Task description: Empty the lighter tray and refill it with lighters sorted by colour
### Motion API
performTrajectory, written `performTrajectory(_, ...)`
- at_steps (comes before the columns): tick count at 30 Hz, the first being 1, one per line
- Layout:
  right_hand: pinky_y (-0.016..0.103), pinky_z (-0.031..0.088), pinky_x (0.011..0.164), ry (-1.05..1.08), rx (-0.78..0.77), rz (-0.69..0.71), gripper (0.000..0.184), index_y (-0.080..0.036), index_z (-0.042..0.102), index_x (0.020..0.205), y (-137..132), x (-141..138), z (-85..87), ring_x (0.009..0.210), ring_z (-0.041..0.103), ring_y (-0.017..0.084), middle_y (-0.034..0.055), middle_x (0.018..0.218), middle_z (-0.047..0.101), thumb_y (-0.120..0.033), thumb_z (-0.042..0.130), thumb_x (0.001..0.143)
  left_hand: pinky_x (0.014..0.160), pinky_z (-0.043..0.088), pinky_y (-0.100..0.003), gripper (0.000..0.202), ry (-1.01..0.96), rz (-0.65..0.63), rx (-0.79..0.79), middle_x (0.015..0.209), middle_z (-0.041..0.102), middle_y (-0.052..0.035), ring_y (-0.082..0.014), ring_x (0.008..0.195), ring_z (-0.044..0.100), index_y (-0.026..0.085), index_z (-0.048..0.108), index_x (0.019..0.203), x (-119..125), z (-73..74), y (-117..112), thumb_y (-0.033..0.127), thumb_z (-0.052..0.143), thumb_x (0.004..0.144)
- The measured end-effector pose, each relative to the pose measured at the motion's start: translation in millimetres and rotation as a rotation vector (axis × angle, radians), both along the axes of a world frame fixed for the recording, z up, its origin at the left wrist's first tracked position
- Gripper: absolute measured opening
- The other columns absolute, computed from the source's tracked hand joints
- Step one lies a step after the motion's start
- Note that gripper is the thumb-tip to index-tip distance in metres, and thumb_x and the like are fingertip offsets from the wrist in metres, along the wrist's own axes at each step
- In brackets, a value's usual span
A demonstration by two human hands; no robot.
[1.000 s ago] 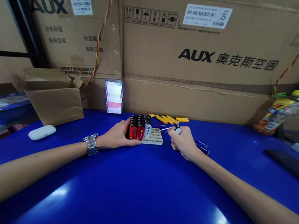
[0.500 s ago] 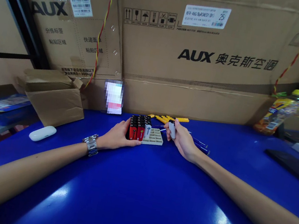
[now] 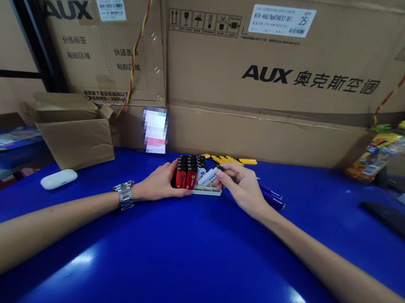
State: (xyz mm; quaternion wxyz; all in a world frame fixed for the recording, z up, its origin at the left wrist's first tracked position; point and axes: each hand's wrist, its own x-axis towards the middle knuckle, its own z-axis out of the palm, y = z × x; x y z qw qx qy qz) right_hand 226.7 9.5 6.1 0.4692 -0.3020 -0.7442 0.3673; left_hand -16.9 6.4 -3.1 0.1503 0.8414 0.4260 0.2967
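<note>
Nearest to us, a glossy blue tabletop point(image 3: 182, 272) throws back the ceiling light, with both bare forearms running out across it. The left hand point(image 3: 160, 183), a metal link wristwatch point(image 3: 123, 194) behind it, is cupped tight round the block of red and black lighters point(image 3: 186, 172), thumb along the near face, fingers on the left side. Those lighters stand upright in a pale grey plastic grid tray point(image 3: 215, 192), whose right-hand cells are open. Over those cells the right hand point(image 3: 243, 187) pinches a white plastic lighter point(image 3: 208, 176) between thumb and fingertips. Its long axis is slanted: the lower end dips left toward the tray, and the upper end rises right into the fingers. Just right of that hand lie slim dark blue pens point(image 3: 273, 197). Out to the left sits a smooth white oval case point(image 3: 58, 178), and beyond it a small open cardboard box point(image 3: 73, 135). Behind the tray there's a scatter of yellow sticks point(image 3: 232, 160), then the big printed corrugated carton point(image 3: 272, 106) walls off the far side.
</note>
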Motion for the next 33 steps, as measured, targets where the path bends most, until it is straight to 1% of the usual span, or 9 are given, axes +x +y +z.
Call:
performTrajectory(3,0.033,0.049,0.063,-0.128,0.071,0.023,0.023,-0.017,0.061,0.101,-2,-6,-3.4,0.064,0.062,0.017,0.0026,0.071,0.066,-0.034,0.055,0.087,0.091,0.043,-0.051,0.073,-0.013,-0.017,0.009,0.117,0.059,-0.0133,-0.0316,0.108,0.055,0.019,0.044,0.129,0,-1.1,1,0.055,0.067,0.069)
performTrajectory(5,0.032,0.047,0.061,-0.236,0.144,-0.028,0.023,-0.017,0.063,0.101,-3,-8,-3.6,0.064,0.06,0.017,0.0026,0.072,0.066,-0.033,0.053,0.089,0.091,0.043,-0.051,0.073,-0.008,-0.016,0.005,0.116,0.059,-0.013,-0.0311,0.107,0.055,0.019,0.044,0.128,0,-0.8,1,0.055,0.067,0.069)
performTrajectory(9,0.031,0.041,0.06,-0.455,0.315,-0.128,0.029,-0.018,0.068,0.091,-2,-9,2.4,0.063,0.055,0.016,0.0029,0.072,0.064,-0.037,0.047,0.092,0.091,0.043,-0.051,0.072,0.027,0.01,0.002,0.116,0.059,-0.0137,-0.0312,0.106,0.055,0.018,0.045,0.126,0,1.0,0,0.056,0.068,0.068)
performTrajectory(13,0.033,0.04,0.069,-0.625,0.495,-0.125,0.036,-0.02,0.068,0.076,4,-4,9.2,0.071,0.056,0.019,0.0055,0.075,0.065,-0.043,0.047,0.092,0.091,0.043,-0.051,0.074,0.027,0.027,-0.003,0.117,0.059,-0.0146,-0.0318,0.108,0.055,0.018,0.044,0.128,0,0.9,-1,0.055,0.068,0.069)
performTrajectory(17,0.038,0.041,0.075,-0.657,0.523,-0.262,0.042,-0.018,0.068,0.083,16,10,7.4,0.078,0.057,0.022,0.0095,0.081,0.067,-0.036,0.033,0.097,0.093,0.043,-0.052,0.075,-0.04,-0.02,-0.019,0.12,0.059,-0.0144,-0.0321,0.11,0.055,0.019,0.041,0.131,0,1.3,-2,0.051,0.069,0.068)
performTrajectory(20,0.044,0.04,0.086,-0.765,0.579,-0.329,0.036,-0.016,0.065,0.108,27,21,-2.1,0.098,0.055,0.027,0.0137,0.107,0.066,-0.028,0.033,0.095,0.095,0.043,-0.05,0.077,-0.081,-0.022,-0.074,0.126,0.056,-0.0148,-0.0313,0.112,0.055,0.02,0.039,0.132,1,4.5,-5,0.048,0.071,0.068)
performTrajectory(23,0.049,0.039,0.089,-0.926,0.591,-0.342,0.04,-0.016,0.057,0.124,34,28,-12.5,0.113,0.048,0.032,0.0132,0.125,0.06,-0.026,0.034,0.093,0.098,0.043,-0.048,0.082,-0.132,0.013,-0.153,0.13,0.055,-0.0142,-0.0298,0.115,0.056,0.02,0.035,0.134,2,7.8,-6,0.046,0.074,0.066)
performTrajectory(30,0.048,0.041,0.085,-1.017,0.608,-0.361,0.036,-0.019,0.059,0.12,33,29,-14.9,0.11,0.05,0.032,0.0124,0.12,0.062,-0.028,0.038,0.093,0.093,0.046,-0.054,0.084,-0.229,0.165,-0.17,0.121,0.06,-0.0153,-0.0342,0.11,0.059,0.018,0.037,0.132,-5,5.1,0,0.042,0.077,0.061)
performTrajectory(33,0.047,0.041,0.082,-1.022,0.629,-0.41,0.034,-0.019,0.059,0.118,32,28,-14.3,0.108,0.05,0.033,0.0144,0.118,0.06,-0.031,0.04,0.093,0.094,0.045,-0.054,0.083,-0.22,0.166,-0.143,0.123,0.059,-0.0153,-0.0348,0.112,0.058,0.019,0.036,0.132,-5,5.4,0,0.043,0.075,0.063)
